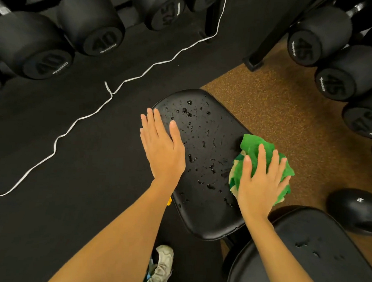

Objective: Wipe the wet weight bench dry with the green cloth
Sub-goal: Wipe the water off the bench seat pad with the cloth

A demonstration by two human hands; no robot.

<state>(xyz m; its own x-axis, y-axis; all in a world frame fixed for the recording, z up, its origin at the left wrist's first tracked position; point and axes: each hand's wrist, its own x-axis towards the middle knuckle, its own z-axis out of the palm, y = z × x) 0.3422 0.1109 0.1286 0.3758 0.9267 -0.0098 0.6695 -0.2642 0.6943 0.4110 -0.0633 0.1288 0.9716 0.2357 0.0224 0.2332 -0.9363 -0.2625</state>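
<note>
The black padded vinyl bench [203, 163], beaded with water drops, is standing between black rubber flooring and brown speckled flooring. Her left hand [161, 148] is lying flat on its left edge, fingers straight. Her right hand [262, 182] is pressing the crumpled green cloth [255, 150] on the bench's right edge, fingers spread over it.

Dumbbell ends [48, 64] read 40 — the right-hand dumbbell ends [302, 48] read 45.
</note>
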